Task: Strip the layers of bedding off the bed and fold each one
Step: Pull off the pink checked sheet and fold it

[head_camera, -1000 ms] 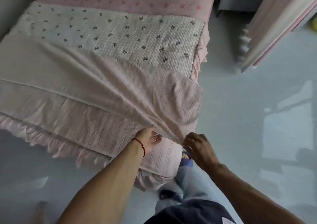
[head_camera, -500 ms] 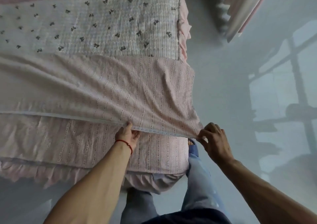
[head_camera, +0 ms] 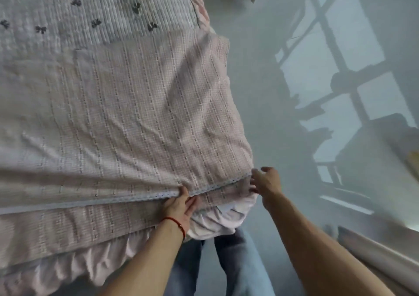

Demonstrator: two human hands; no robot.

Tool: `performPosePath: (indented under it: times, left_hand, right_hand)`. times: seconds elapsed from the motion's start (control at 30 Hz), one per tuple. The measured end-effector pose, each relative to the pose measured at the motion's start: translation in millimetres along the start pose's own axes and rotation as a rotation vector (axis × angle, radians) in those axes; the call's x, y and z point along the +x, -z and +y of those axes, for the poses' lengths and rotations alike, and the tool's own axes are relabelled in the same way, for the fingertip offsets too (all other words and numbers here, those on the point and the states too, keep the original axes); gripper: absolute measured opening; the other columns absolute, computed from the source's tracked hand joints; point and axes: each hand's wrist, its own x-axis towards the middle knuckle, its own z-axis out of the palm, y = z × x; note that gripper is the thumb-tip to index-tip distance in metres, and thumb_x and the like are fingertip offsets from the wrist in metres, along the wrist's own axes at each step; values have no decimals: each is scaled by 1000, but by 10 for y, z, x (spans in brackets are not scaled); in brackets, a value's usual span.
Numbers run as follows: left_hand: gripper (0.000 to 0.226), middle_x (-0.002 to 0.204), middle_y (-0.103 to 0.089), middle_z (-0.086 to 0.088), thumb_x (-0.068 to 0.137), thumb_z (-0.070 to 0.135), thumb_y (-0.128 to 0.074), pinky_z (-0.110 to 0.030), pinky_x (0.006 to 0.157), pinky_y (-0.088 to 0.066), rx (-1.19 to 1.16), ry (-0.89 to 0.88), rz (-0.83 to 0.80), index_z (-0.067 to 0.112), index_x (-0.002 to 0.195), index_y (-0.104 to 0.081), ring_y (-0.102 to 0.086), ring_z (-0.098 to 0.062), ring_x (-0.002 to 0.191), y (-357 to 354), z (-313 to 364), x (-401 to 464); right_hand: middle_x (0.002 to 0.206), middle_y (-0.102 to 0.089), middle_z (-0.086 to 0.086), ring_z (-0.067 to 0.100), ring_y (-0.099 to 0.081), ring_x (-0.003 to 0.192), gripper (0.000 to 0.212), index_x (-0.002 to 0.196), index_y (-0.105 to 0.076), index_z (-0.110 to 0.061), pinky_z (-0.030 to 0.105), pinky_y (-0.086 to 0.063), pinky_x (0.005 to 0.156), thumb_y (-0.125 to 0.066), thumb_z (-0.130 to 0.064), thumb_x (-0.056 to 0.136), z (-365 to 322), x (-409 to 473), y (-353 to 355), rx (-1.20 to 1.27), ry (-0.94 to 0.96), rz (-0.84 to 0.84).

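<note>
A pink woven blanket with a pale lace-trimmed edge lies doubled over the foot of the bed. My left hand pinches that lace edge, thumb on top, near the bed's front. My right hand holds the same edge at the blanket's right corner, where the bed ends. The edge runs taut between both hands. Beneath it sits a pink layer with a ruffled skirt. Farther up the bed lies a white quilt with small dark bows.
Grey floor stretches to the right of the bed, crossed by window shadows. My legs in jeans stand at the bed's corner. A pale board or furniture edge runs along the lower right.
Both hands have drawn the blanket's lace edge down toward the bed's front edge, spreading apart. The fold now lies flatter, and the view has shifted closer and rightward.
</note>
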Motion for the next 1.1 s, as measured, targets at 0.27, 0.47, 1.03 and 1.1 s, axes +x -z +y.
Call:
performPosePath:
  times: [0.27, 0.47, 1.03, 1.1]
  left_hand:
    - [23, 110, -69, -19, 96, 17, -67, -29, 63, -63, 34, 15, -74, 0, 112, -65, -70, -26, 91, 182, 69, 151]
    - [26, 116, -67, -16, 99, 25, -61, -28, 68, -63, -70, -65, -91, 5, 116, -64, -67, -25, 104, 199, -3, 18]
    - [40, 108, -75, -20, 93, 30, -70, -49, 103, -52, 143, -1, -58, 0, 119, -66, -73, -27, 101, 521, -269, -11]
    - [40, 101, -77, -18, 92, 33, -72, -50, 100, -54, 168, 25, -54, 1, 116, -68, -76, -23, 88, 570, -198, -8]
  right_hand:
    - [40, -36, -2, 10, -35, 29, 36, 71, -49, -14, 16, -27, 31, -69, -31, 96, -107, 343, -82, 574, -431, -177]
    - [42, -37, 0, 9, -34, 34, 35, 74, -48, -10, 19, -32, 37, -76, -21, 92, -112, 424, 149, 640, -491, -259]
    - [104, -70, 15, 29, -71, 96, 33, 115, -65, 2, 29, -60, 58, -79, -10, 88, 444, 79, 26, 688, -236, 70]
    - [101, -69, 16, 29, -73, 89, 35, 115, -61, 2, 32, -61, 60, -80, -12, 88, 476, -37, -63, 713, -227, 104]
